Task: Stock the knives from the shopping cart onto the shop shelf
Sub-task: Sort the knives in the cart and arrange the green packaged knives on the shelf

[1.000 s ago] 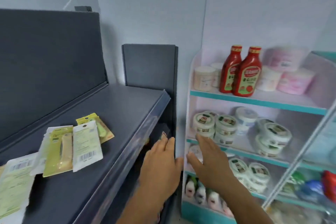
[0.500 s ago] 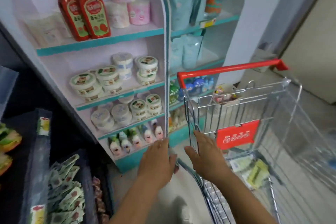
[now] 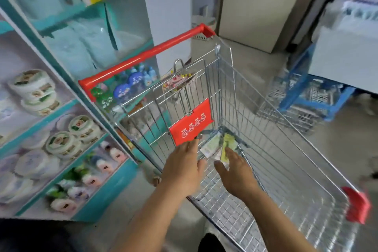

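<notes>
The packaged knives (image 3: pixel 219 146), a few flat green and white packs, lie in a loose heap on the wire floor of the shopping cart (image 3: pixel 266 149), at the end below the red sign (image 3: pixel 191 121). A second ago the view was on the dark shelf, where several packs already lay, with both hands down at its front edge; now it has swung past the teal shelving (image 3: pixel 61 108) to the cart, and both hands reach inside. That suggests a fresh pickup is beginning, with more packs left to stock. The right hand (image 3: pixel 235 172) hovers just over the near edge of the heap, its grip spread and clamped on nothing. The left hand (image 3: pixel 182 168) is just beside the packs, fingers apart and empty too.
</notes>
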`<act>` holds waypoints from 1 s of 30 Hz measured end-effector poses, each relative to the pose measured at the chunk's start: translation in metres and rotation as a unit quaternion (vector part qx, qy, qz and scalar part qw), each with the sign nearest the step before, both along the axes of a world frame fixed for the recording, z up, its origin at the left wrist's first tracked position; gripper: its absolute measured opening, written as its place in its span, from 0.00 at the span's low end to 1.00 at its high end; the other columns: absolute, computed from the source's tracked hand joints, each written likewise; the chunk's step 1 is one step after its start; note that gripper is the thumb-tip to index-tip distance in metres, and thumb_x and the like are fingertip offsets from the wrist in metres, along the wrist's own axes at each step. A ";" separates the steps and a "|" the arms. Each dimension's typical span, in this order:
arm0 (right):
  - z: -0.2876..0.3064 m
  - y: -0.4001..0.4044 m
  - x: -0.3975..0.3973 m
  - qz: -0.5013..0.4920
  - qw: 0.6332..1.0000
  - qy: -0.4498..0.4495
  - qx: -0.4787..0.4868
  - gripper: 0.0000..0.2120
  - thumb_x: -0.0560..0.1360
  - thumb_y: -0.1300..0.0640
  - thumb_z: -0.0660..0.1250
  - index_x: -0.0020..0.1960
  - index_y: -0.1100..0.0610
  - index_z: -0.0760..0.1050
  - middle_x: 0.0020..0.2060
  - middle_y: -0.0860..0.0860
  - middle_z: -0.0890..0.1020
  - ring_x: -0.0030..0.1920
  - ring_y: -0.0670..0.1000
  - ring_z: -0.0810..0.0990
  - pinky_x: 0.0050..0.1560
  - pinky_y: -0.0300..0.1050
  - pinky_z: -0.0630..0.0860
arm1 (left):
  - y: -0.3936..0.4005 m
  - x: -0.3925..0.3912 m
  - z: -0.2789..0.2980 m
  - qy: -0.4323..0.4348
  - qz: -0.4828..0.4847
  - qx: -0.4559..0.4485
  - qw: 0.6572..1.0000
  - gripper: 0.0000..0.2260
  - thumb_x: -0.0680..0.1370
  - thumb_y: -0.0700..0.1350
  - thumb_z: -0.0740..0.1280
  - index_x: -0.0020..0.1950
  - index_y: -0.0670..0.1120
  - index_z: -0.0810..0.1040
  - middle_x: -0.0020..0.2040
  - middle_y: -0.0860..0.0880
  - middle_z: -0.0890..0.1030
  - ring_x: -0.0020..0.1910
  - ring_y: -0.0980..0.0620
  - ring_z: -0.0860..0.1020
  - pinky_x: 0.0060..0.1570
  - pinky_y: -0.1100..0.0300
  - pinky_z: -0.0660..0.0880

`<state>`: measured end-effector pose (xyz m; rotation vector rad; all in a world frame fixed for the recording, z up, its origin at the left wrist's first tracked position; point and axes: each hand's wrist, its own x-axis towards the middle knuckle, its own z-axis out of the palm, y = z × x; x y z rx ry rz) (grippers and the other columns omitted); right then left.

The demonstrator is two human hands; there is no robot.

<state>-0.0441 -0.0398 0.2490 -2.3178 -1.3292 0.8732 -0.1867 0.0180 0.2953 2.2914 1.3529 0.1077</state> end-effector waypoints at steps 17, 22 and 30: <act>-0.119 0.066 0.132 -0.163 0.979 0.084 -0.085 0.30 0.79 0.48 0.60 0.77 0.54 0.54 0.74 0.52 0.64 0.73 0.54 0.63 0.73 0.53 0.62 | 0.115 0.128 -0.154 0.115 -0.059 -0.113 0.985 0.29 0.80 0.50 0.60 0.77 0.44 0.52 0.73 0.44 0.64 0.71 0.46 0.64 0.68 0.55 0.63; -0.171 0.081 0.137 -0.162 0.975 0.072 -0.134 0.32 0.79 0.49 0.60 0.78 0.53 0.49 0.76 0.51 0.59 0.75 0.55 0.59 0.74 0.52 0.58 | 0.138 0.143 -0.227 0.130 -0.070 -0.144 0.979 0.30 0.80 0.49 0.60 0.77 0.43 0.51 0.72 0.42 0.65 0.68 0.44 0.67 0.66 0.52 0.66; -0.264 0.122 0.125 -0.185 0.963 0.098 -0.171 0.36 0.79 0.52 0.62 0.78 0.52 0.43 0.77 0.52 0.52 0.76 0.56 0.53 0.75 0.51 0.53 | 0.162 0.152 -0.333 0.137 -0.084 -0.140 0.977 0.29 0.79 0.49 0.61 0.77 0.44 0.53 0.74 0.43 0.61 0.73 0.45 0.61 0.71 0.54 0.61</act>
